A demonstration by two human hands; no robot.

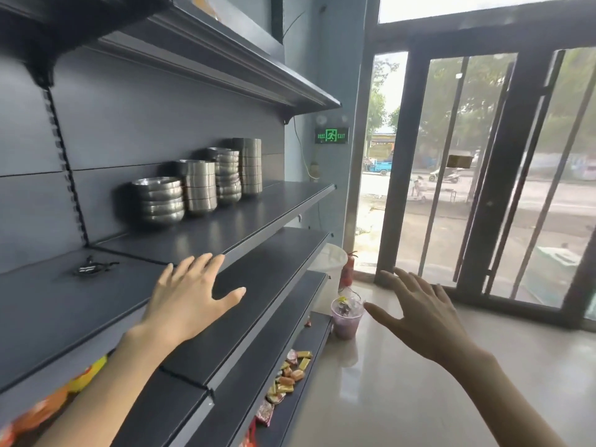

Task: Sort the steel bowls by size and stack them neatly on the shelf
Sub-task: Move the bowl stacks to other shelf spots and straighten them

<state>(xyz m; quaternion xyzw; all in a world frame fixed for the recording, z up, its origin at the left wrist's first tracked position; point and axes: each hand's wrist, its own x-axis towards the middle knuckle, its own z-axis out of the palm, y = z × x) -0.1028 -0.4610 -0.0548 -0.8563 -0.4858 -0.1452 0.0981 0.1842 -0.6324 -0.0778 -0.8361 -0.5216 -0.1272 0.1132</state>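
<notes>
Several stacks of steel bowls stand in a row at the back of the dark shelf [258, 214]. The nearest stack [159, 201] holds wide round bowls; behind it come a straight-sided stack [198, 185], a stack of small round bowls [227, 175] and a tall straight-sided stack [250, 166]. My left hand [187, 295] hovers with fingers spread over the shelf's front edge, well short of the bowls, holding nothing. My right hand [416, 311] is out in the aisle to the right, fingers spread and empty.
A small dark metal clip [92, 266] lies on the shelf section to the left. Lower shelves carry wrapped sweets [290, 375] and snack packets. A plastic cup [346, 317], a white bin [325, 262] and a red fire extinguisher [347, 269] stand on the floor by the glass doors.
</notes>
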